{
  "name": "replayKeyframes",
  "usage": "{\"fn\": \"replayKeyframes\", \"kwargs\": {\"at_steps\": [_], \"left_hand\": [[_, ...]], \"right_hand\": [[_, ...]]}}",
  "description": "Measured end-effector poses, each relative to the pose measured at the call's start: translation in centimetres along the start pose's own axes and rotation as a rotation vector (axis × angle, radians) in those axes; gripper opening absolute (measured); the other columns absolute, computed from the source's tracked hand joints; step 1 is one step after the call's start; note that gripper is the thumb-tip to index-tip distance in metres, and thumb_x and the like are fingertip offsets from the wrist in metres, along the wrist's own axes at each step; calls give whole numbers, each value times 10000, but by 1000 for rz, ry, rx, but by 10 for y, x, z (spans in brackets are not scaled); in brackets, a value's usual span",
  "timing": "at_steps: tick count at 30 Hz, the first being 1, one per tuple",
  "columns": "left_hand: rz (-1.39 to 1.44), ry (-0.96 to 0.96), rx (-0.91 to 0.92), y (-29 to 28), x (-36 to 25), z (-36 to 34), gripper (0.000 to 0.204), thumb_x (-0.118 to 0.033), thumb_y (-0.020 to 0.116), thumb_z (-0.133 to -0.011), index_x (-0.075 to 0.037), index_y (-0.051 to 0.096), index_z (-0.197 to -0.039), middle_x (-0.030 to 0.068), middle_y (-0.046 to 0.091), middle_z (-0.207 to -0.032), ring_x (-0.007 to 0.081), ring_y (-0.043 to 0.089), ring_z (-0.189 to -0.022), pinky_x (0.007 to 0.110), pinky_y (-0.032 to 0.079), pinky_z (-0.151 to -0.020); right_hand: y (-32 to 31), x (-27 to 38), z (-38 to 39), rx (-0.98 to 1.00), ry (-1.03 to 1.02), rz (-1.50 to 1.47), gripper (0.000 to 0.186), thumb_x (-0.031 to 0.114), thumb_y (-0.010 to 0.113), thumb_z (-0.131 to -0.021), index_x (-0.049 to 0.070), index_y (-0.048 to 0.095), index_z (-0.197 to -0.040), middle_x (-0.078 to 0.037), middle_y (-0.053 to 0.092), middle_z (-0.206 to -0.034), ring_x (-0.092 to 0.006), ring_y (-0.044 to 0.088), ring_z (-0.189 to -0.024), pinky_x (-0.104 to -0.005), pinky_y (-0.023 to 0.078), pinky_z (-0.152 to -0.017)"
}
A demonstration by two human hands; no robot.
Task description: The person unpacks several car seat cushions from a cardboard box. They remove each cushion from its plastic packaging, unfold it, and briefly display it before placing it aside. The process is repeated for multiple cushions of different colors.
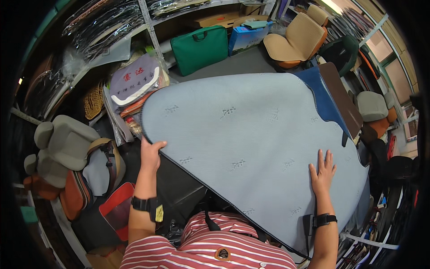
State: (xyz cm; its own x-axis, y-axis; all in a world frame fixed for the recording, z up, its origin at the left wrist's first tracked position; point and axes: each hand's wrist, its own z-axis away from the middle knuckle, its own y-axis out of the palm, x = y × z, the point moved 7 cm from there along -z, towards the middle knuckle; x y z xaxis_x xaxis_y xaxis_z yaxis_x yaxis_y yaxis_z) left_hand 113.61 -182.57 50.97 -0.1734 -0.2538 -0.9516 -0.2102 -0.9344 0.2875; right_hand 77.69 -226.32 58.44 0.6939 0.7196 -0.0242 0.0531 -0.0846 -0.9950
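A large light-blue padded seat cover (251,134) with a dark piped edge lies spread flat in front of me. My left hand (151,154) grips its near left edge, thumb on top. My right hand (321,172) rests flat on the cover's lower right part, fingers stretched out and slightly apart. At the cover's far right corner a dark blue panel (322,96) and a brown panel (341,96) are attached. Both my wrists carry black bands.
A green bag (199,48) and a blue box (246,38) stand on the shelf behind. A tan car seat (298,38) sits at the back right. Grey seat cushions (65,143) and a red-rimmed bag (117,210) are at my left. Packaged covers (134,83) lean beside the shelf.
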Motion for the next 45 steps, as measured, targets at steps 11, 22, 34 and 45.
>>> {"fn": "replayKeyframes", "kwargs": {"at_steps": [11,22,34,45], "left_hand": [[219,-38,155,42,-28,-12,786,134,424,-604,-49,382,-1367,63,544,-1196,173,545,-1011,253,430,-858],[421,10,184,33,-46,-11,578,102,448,-601,25,519,-1170,119,593,-1100,270,580,-1004,353,448,-911],[469,-207,-21,2,13,-11,443,81,484,-659,2,532,-1092,101,591,-1046,245,566,-968,345,451,-877],[-176,-623,-25,-81,211,214,208,-159,543,-847,-8,557,-987,132,646,-824,186,626,-654,286,485,-536]], "right_hand": [[8,-6,0,-41,-14,35,618,428,518,-851,224,343,-1407,-97,230,-1489,-267,184,-1383,-552,92,-1087],[4,-2,-2,-18,18,32,607,432,506,-851,246,345,-1407,-89,232,-1491,-253,181,-1387,-546,96,-1091],[11,-13,0,-49,-3,29,583,457,473,-874,251,346,-1405,-96,237,-1487,-267,193,-1381,-562,96,-1082],[35,-44,-16,-159,-135,32,556,442,449,-905,217,349,-1404,-142,279,-1457,-295,298,-1326,-570,196,-1020]]}}
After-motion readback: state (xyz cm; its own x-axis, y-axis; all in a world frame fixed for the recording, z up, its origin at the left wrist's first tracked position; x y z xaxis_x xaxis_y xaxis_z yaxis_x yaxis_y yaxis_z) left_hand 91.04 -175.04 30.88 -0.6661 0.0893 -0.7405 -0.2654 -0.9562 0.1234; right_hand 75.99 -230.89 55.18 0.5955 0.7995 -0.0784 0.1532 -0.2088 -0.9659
